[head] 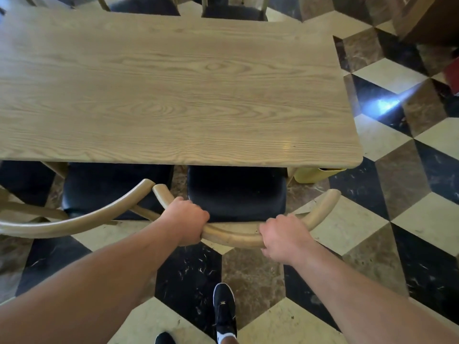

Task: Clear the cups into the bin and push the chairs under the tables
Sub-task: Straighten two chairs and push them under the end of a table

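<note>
A chair with a black seat (pixel 236 192) and a curved pale wooden backrest (pixel 233 234) stands at the near edge of the wooden table (pixel 161 90), its seat partly under the tabletop. My left hand (pixel 186 219) grips the left part of the backrest. My right hand (pixel 283 237) grips the right part. No cup shows on the tabletop.
A second chair (pixel 104 192) of the same kind stands just to the left, its curved back almost touching the one I hold. Two more chairs (pixel 233 11) sit at the table's far side. A yellow object (pixel 313 175) shows under the table's right corner. My feet (pixel 223 311) stand on a chequered stone floor.
</note>
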Demonstrator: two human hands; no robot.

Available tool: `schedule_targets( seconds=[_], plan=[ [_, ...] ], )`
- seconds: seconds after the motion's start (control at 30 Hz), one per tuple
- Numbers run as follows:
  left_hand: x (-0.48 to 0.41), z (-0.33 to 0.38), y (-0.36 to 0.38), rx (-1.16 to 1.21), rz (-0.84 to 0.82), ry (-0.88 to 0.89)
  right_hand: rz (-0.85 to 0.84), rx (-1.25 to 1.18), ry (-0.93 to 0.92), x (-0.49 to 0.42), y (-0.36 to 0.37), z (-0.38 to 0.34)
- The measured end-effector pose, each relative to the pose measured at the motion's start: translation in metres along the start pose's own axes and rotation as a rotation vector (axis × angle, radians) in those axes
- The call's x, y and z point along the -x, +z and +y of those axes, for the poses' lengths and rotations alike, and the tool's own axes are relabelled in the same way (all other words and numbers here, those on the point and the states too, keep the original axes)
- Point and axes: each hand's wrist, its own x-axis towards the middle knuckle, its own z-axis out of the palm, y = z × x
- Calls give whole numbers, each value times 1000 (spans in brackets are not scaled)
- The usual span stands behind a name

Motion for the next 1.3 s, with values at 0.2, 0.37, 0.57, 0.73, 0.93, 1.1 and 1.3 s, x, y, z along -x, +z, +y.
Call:
schedule_targets(
  seconds=[0.2, 0.37, 0.57, 0.73, 0.93, 1.1, 1.3],
  plan=[
    [-5, 1, 7, -7, -18, -10, -111, -179, -8, -6, 6, 5],
    [-10, -3, 5, 9, -60, 35, -162, -192, -51, -8, 3, 8],
    [-8, -5, 5, 15, -67, 58, -140, -215, -55, -5, -4, 6],
    [6, -2, 7, 17, 52, 35, -181, -185, 65, 1, -17, -10],
    [58, -63, 45, -13, 365, -67, -168, -370, 77, -36, -46, -97],
    [99, -162, 76, 372, 251, -380, 56, -527, 146, -102, -64, -173],
    [80, -182, 88, 542, 102, -369, 155, -440, 165, -115, -50, -173]
  ],
)
